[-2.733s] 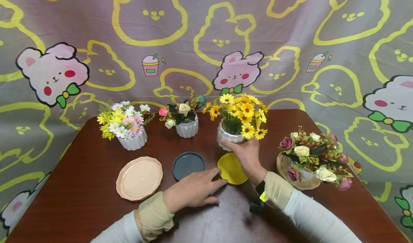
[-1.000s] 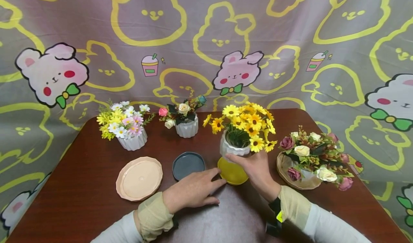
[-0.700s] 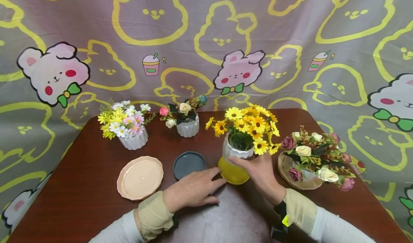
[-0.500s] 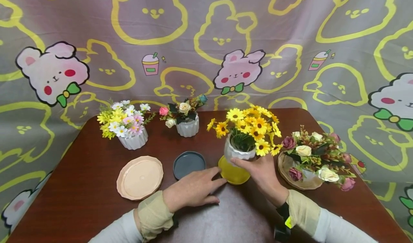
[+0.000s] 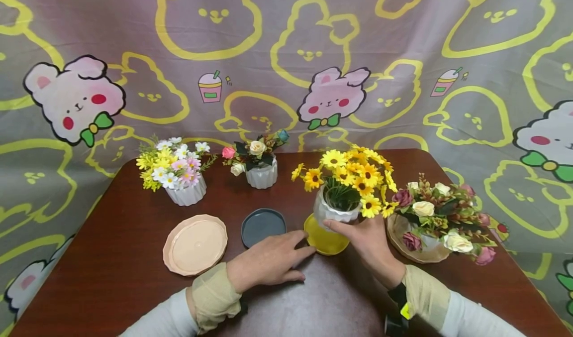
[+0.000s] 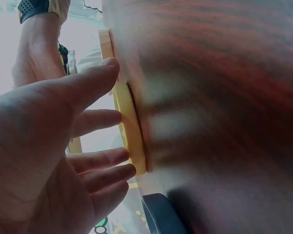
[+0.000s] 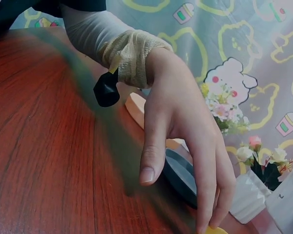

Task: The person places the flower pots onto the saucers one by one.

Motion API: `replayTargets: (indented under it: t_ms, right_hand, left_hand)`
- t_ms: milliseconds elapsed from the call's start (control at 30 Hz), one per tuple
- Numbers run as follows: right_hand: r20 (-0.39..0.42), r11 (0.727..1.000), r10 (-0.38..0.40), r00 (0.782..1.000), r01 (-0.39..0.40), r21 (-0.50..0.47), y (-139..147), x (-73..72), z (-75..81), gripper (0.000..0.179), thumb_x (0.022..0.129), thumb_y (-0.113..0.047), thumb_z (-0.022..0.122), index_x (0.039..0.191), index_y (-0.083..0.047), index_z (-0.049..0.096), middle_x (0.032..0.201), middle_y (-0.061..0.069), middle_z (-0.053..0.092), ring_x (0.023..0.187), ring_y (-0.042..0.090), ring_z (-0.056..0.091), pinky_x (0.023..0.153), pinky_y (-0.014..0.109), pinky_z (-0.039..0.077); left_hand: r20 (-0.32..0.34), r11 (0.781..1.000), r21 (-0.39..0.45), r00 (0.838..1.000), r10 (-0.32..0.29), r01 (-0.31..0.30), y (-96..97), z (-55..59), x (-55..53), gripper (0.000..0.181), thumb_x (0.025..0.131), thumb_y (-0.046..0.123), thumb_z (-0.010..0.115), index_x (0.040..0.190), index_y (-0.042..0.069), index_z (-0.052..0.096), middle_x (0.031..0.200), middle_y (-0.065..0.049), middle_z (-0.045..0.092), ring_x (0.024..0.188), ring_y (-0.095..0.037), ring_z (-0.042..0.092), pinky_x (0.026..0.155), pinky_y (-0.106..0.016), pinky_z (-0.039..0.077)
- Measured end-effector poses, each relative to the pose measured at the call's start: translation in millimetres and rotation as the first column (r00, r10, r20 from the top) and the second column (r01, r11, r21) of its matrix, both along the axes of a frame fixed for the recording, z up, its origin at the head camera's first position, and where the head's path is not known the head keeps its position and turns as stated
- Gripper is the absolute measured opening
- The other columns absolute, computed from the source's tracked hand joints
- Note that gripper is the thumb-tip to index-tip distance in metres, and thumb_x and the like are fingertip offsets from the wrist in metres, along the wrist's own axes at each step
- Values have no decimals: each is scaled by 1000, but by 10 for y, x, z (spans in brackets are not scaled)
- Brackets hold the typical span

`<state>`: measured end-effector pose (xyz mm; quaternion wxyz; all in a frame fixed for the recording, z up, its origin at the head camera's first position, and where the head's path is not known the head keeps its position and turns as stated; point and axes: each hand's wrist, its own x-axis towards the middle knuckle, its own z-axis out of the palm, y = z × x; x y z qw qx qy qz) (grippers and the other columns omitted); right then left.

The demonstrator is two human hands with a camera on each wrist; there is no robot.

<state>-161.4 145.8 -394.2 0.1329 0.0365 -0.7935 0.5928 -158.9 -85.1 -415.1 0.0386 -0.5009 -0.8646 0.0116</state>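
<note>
My right hand (image 5: 373,247) grips a white fluted flowerpot (image 5: 329,211) of yellow daisies (image 5: 351,177), thumb along its near side. The pot overlaps the far part of a small yellow saucer (image 5: 326,240) in the head view; its far side and my other right fingers are hidden. At the saucer's left edge rest the fingertips of my left hand (image 5: 268,262), its fingers loosely extended. The left wrist view shows these fingers right against the saucer's rim (image 6: 131,129). Part of the held pot (image 7: 285,200) appears at the right wrist view's edge.
A dark blue-grey saucer (image 5: 263,227) and a larger peach saucer (image 5: 194,245) lie to the left. Behind them stand pots of pink-white daisies (image 5: 185,193) and small roses (image 5: 261,175). At right, a pot of mauve and cream roses (image 5: 440,217) sits on a beige saucer (image 5: 405,247).
My right hand has carried the daisy pot toward me and to the right, from behind the yellow saucer to over its far part. My left hand has stayed at the saucer.
</note>
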Motion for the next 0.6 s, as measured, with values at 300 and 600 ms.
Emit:
replayTargets:
  t_ms: [300, 600]
  right_hand:
    - [13, 999, 0, 1000, 0, 48, 6, 27, -17, 88, 68, -18, 92, 141, -20, 44, 136, -3, 57, 124, 11, 52, 108, 28, 41]
    - [13, 999, 11, 1000, -12, 43, 5, 51, -31, 88, 67, -17, 92, 141, -20, 45, 136, -3, 58, 124, 10, 53, 108, 25, 40]
  left_hand:
    - [-5, 1000, -6, 1000, 1, -1, 1, 5, 1, 59, 91, 54, 63, 140, 22, 52, 136, -7, 52, 116, -16, 59, 91, -32, 55]
    - [-7, 1000, 2, 1000, 0, 0, 0, 0, 1, 58, 91, 54, 64, 139, 22, 54, 135, -7, 53, 116, -16, 59, 90, -32, 55]
